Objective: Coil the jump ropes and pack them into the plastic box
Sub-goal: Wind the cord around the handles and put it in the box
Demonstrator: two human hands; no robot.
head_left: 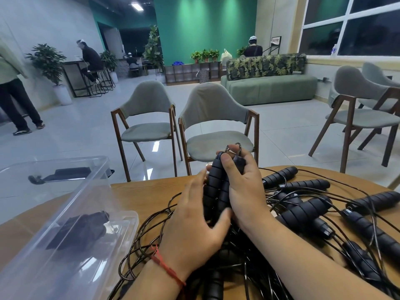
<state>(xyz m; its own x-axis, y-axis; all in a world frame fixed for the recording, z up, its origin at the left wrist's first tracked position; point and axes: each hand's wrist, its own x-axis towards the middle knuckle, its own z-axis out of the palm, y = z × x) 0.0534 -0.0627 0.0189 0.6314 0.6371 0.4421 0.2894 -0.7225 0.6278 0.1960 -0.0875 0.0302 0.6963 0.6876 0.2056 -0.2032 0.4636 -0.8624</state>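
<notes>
The right grip [242,187] is curled tight round a pair of black handles [213,185], held upright side by side above the worktop [151,189]. The left grip [194,215] lies spread and loose against their left side (slightly blurred). More jump ropes [303,211] sprawl just right; the plastic box [121,215] stands left.

lounge: sofa [268,87], chairs [214,126], potted plants [46,61]
</notes>
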